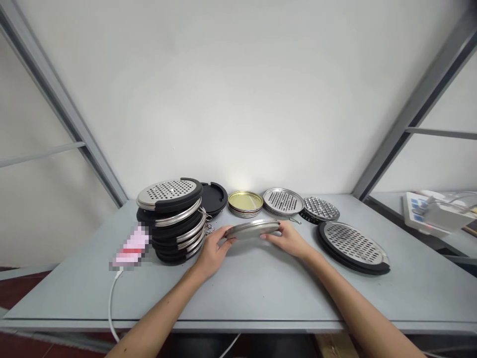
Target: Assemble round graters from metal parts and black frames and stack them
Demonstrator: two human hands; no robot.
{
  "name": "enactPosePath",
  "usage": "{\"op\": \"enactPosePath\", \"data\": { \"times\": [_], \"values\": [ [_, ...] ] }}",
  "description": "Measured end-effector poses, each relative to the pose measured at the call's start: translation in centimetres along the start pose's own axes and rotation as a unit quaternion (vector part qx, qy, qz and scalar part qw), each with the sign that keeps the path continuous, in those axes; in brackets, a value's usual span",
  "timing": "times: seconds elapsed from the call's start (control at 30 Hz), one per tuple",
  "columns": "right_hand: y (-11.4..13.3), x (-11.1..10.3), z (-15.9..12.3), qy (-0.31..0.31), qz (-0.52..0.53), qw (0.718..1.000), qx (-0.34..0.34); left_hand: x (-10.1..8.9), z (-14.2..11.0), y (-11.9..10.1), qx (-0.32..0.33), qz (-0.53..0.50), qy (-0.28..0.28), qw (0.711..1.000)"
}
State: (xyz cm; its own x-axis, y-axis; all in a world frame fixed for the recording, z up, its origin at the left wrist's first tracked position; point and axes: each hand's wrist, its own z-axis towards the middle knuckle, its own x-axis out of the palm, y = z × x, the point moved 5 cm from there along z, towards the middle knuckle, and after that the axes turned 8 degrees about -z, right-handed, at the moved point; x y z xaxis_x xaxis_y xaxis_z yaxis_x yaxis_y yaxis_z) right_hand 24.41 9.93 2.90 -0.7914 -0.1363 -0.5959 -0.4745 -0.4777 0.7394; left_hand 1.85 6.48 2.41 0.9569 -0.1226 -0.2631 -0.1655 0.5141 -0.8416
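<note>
A round silver metal disc with a raised rim [250,230] is tilted above the middle of the table, held from both sides. My left hand [213,251] grips its left edge, thumb underneath. On its right edge, my right hand [288,239] is closed with the thumb below the rim. Behind the disc lie a stack of gold-coloured round lids [246,202] and a stack of round grater plates [283,202] with slotted holes. Left of my left hand stands a tall stack of round graters [169,219] with black rims. What the disc's upper face looks like is hidden.
A black round base [213,196] sits behind the tall stack. Coarse grater plates [321,209] and a black-rimmed grater [353,244] lie to the right. A blurred pink item [130,251] with a white cable [111,303] is at left. The table's front edge [261,325] runs below my forearms.
</note>
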Motion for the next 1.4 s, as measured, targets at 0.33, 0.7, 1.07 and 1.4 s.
{"op": "enactPosePath", "data": {
  "times": [0.33,0.7,1.07,1.4],
  "values": [
    [0.3,-1.8,-0.1,-0.076,0.124,0.989,-0.019,-0.3,-0.1,-1.5,0.050,0.170,-0.025,0.984],
    [1.9,-1.1,-0.6,-0.083,-0.037,0.995,-0.050,-0.5,-0.2,-1.0,0.075,0.093,-0.027,0.992],
    [1.3,-1.3,-0.5,-0.086,-0.029,0.989,-0.114,-0.3,-0.1,-0.9,0.056,0.120,-0.014,0.991],
    [1.5,-1.3,-0.7,-0.118,-0.060,0.982,-0.133,-0.2,-0.2,-0.6,0.051,0.076,0.014,0.996]
  ]
}}
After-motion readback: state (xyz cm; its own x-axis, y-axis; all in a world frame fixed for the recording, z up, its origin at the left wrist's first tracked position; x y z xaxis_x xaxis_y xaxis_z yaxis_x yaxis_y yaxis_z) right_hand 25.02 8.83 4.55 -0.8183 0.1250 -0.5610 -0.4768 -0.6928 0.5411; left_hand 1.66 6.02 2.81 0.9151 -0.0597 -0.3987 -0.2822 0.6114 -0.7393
